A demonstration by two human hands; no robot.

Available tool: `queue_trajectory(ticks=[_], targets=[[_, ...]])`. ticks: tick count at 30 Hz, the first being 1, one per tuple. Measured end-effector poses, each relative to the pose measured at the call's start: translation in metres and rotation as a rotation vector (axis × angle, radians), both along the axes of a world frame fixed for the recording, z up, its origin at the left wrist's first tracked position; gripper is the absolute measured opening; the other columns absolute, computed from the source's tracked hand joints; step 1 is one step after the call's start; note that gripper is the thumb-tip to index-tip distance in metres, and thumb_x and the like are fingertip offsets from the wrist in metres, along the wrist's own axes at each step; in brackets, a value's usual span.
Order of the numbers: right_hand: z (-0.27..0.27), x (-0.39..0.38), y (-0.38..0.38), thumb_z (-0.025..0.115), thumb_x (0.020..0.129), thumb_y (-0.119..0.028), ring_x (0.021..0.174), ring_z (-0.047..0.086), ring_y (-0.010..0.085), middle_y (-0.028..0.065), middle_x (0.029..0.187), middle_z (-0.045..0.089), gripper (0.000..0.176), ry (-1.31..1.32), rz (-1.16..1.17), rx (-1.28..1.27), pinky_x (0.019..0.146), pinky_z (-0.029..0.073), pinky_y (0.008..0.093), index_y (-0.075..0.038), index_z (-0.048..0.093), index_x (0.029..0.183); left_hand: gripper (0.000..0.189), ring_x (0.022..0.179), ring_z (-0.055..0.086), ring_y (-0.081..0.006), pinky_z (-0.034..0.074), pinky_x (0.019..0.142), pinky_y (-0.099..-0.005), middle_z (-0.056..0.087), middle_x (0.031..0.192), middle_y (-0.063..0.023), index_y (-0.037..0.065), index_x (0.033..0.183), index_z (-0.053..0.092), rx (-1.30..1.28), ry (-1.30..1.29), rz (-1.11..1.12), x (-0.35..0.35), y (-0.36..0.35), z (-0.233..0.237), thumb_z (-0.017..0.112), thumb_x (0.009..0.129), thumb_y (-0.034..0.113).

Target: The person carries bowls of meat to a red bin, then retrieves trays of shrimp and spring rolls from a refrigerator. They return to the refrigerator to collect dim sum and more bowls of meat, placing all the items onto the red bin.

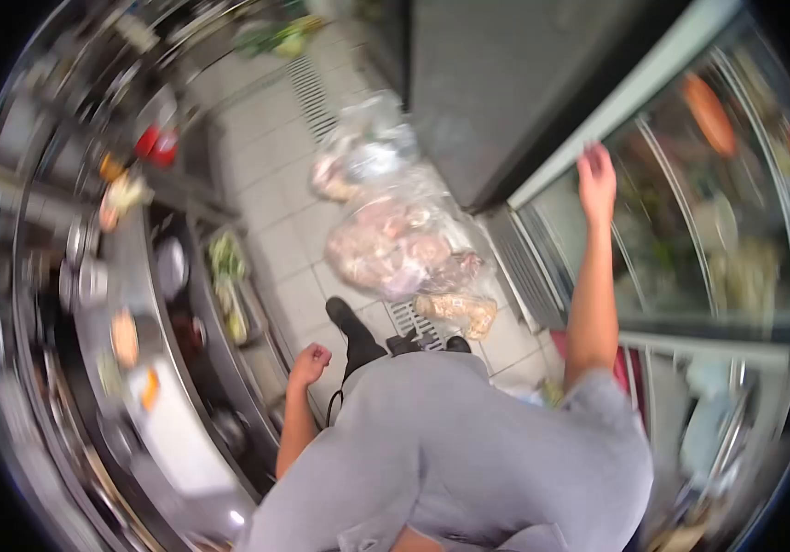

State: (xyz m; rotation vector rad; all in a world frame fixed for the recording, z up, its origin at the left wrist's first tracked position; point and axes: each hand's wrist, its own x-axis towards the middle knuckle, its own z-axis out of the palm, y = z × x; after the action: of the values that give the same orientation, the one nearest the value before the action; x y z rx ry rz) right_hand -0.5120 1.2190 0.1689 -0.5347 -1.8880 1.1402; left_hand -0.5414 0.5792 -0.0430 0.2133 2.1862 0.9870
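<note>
The right hand [596, 179] is pressed, fingers extended, against the glass fridge door [671, 239]; the left hand [310, 362] is clenched empty, with bagged meat [395, 244] heaped left of the door.

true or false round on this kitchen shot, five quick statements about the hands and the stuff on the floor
1. The right hand is raised to the edge of the glass fridge door. True.
2. The left hand holds a knife. False: it is an empty closed fist.
3. Clear plastic bags of food lie on the tiled floor. True.
4. The bags are inside the fridge. False: they lie outside it.
5. The person wears red. False: the top is grey.
</note>
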Motion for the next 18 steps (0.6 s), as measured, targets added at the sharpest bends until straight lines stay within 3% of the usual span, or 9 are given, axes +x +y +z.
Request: queue_trajectory(ticks=[2, 3, 5, 7, 9, 12, 15, 16, 18], targets=[[0.081, -0.042, -0.017, 0.062, 0.079, -0.024, 0.107, 0.054, 0.0236, 0.0161, 0.118, 0.055, 0.049, -0.056, -0.313, 0.226, 0.090, 0.042, 0.0319, 0.001, 0.048, 0.120, 0.019, 0.062, 0.055, -0.0129, 0.045, 0.059, -0.0266, 0.059, 0.069, -0.0050, 0.002, 0.081, 0.056, -0.008, 0.003, -0.071, -0.060, -0.016, 0.006, 0.057, 0.081, 0.021], [0.106, -0.066, -0.019, 0.065, 0.076, -0.028, 0.103, 0.056, 0.0268, 0.0169, 0.112, 0.058, 0.052, -0.077, -0.372, 0.174, 0.089, 0.043, 0.0327, 0.001, 0.051, 0.116, 0.019, 0.062, 0.054, -0.0127, 0.044, 0.058, -0.0264, 0.058, 0.068, -0.0045, 0.002, 0.081, 0.056, 0.030, -0.042, -0.052, -0.085, -0.022, 0.019, 0.057, 0.081, 0.020], [0.122, -0.121, -0.004, 0.068, 0.071, -0.034, 0.098, 0.056, 0.0341, 0.0197, 0.111, 0.055, 0.060, -0.179, -0.444, 0.262, 0.087, 0.044, 0.0366, 0.004, 0.049, 0.114, 0.018, 0.060, 0.052, -0.0118, 0.043, 0.057, -0.0259, 0.057, 0.067, -0.0036, 0.001, 0.081, 0.056, 0.137, 0.007, -0.014, -0.140, -0.042, 0.016, 0.057, 0.081, 0.019], [0.127, -0.161, -0.007, 0.070, 0.068, -0.040, 0.094, 0.054, 0.0400, 0.0219, 0.109, 0.051, 0.066, -0.277, -0.817, 0.322, 0.084, 0.045, 0.0420, 0.006, 0.046, 0.109, 0.018, 0.061, 0.052, -0.0118, 0.043, 0.058, -0.0253, 0.058, 0.069, -0.0038, 0.001, 0.082, 0.055, 0.084, 0.124, -0.107, -0.191, -0.059, 0.019, 0.057, 0.081, 0.018], [0.142, -0.169, -0.027, 0.072, 0.065, -0.046, 0.094, 0.053, 0.0414, 0.0230, 0.109, 0.047, 0.071, -0.330, -0.855, 0.175, 0.082, 0.046, 0.0440, 0.005, 0.043, 0.104, 0.017, 0.062, 0.054, -0.0120, 0.043, 0.058, -0.0247, 0.059, 0.070, -0.0038, 0.001, 0.082, 0.055, 0.087, 0.119, -0.050, -0.234, -0.076, 0.015, 0.057, 0.082, 0.018], [0.140, -0.163, -0.020, 0.073, 0.061, -0.052, 0.095, 0.054, 0.0403, 0.0219, 0.106, 0.049, 0.075, -0.356, -0.884, 0.182, 0.080, 0.047, 0.0435, 0.002, 0.043, 0.103, 0.011, 0.063, 0.051, -0.0093, 0.040, 0.057, -0.0217, 0.057, 0.071, -0.0025, 0.003, 0.081, 0.054, 0.193, 0.013, 0.095, -0.261, -0.044, 0.074, 0.056, 0.083, 0.014], [0.138, -0.152, -0.019, 0.074, 0.058, -0.050, 0.093, 0.054, 0.0387, 0.0208, 0.104, 0.050, 0.073, -0.304, -0.829, 0.217, 0.078, 0.047, 0.0433, 0.001, 0.044, 0.102, 0.015, 0.067, 0.056, -0.0118, 0.044, 0.062, -0.0249, 0.060, 0.073, -0.0048, 0.001, 0.085, 0.055, 0.266, 0.215, -0.118, -0.299, 0.025, 0.121, 0.059, 0.082, 0.015], [0.141, -0.150, -0.025, 0.075, 0.058, -0.049, 0.092, 0.055, 0.0377, 0.0203, 0.102, 0.051, 0.071, -0.297, -0.801, 0.276, 0.076, 0.047, 0.0434, 0.000, 0.045, 0.101, 0.014, 0.071, 0.056, -0.0118, 0.045, 0.066, -0.0255, 0.060, 0.076, -0.0056, 0.001, 0.087, 0.055, 0.185, 0.254, -0.215, -0.316, 0.067, 0.151, 0.058, 0.083, 0.014], [0.131, -0.147, -0.055, 0.074, 0.060, -0.045, 0.088, 0.056, 0.0360, 0.0185, 0.100, 0.052, 0.064, -0.266, -0.721, 0.322, 0.073, 0.047, 0.0436, -0.004, 0.046, 0.100, 0.017, 0.081, 0.053, -0.0133, 0.043, 0.075, -0.0263, 0.058, 0.086, -0.0082, 0.000, 0.094, 0.053, 0.425, 0.416, -0.456, -0.329, 0.164, 0.230, 0.055, 0.085, 0.014]])
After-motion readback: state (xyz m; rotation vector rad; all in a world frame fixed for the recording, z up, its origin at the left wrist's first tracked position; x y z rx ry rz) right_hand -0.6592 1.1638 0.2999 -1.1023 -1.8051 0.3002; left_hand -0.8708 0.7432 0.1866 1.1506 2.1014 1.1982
